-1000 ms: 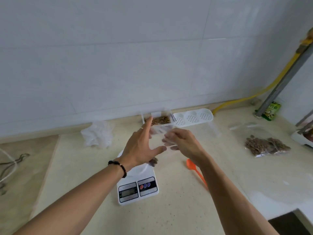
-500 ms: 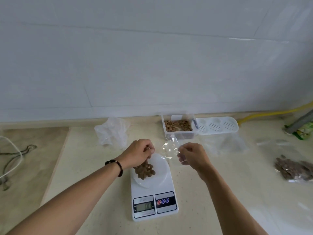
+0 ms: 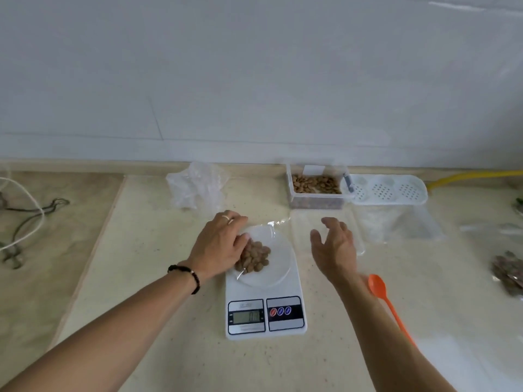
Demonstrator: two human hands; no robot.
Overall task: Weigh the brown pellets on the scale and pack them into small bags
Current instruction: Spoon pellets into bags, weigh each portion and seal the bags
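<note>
While I watch from the head view, nearest me sits the white scale (image 3: 265, 299) on the beige counter (image 3: 158, 278), its display lit though I cannot read the digits. On its round plate lies a small clear bag (image 3: 256, 250) holding a heap of brown pellets (image 3: 254, 257). My left hand (image 3: 219, 244) rests at the bag's left edge, fingers loosely bent and touching the plastic; I cannot tell whether they pinch it. A dark bead bracelet (image 3: 186, 277) circles that wrist. My right hand (image 3: 334, 244) hovers just right of the scale, fingers spread and relaxed, holding nothing. Beside my right forearm lies an orange spoon (image 3: 387, 302). Farther right, at the frame's edge, I see a filled bag of pellets (image 3: 508, 274). Beyond the hands, empty clear bags (image 3: 396, 227) lie flat. Against the wall stand a clear container (image 3: 317, 188) of more pellets, its perforated white lid (image 3: 387, 190) just beside it, and a crumpled plastic bag (image 3: 195, 186) to the left
</note>
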